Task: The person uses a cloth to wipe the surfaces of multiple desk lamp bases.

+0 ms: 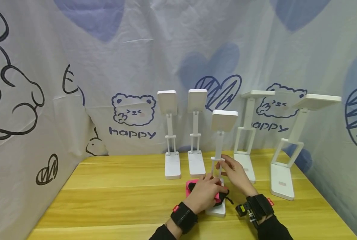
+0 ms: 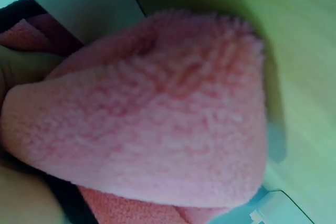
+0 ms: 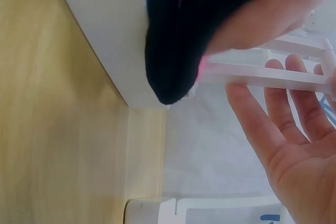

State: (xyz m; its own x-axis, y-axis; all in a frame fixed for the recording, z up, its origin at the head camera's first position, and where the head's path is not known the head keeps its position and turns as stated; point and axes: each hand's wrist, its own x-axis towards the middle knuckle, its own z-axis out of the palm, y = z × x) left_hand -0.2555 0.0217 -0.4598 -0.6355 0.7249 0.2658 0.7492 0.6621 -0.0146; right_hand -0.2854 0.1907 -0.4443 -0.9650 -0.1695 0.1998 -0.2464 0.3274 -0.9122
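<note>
A white desk lamp (image 1: 224,120) stands upright near the table's front, its panel-shaped head tilted. My left hand (image 1: 204,192) grips a folded pink cloth (image 1: 190,189) with black edging against the lamp's base (image 1: 216,210). In the left wrist view the fluffy pink cloth (image 2: 173,124) covers most of the picture. My right hand (image 1: 234,172) holds the lamp's open-frame lower arm just below its middle hinge. In the right wrist view its fingers (image 3: 301,106) lie across the frame's bars (image 3: 262,74), and the cloth's black edge (image 3: 176,51) hangs beside the base.
Two more white lamps (image 1: 172,165) (image 1: 196,163) stand behind to the left, and two others (image 1: 245,165) (image 1: 281,181) to the right, the nearer one close to my right forearm. A printed curtain (image 1: 136,66) hangs behind the yellow wooden table (image 1: 115,200).
</note>
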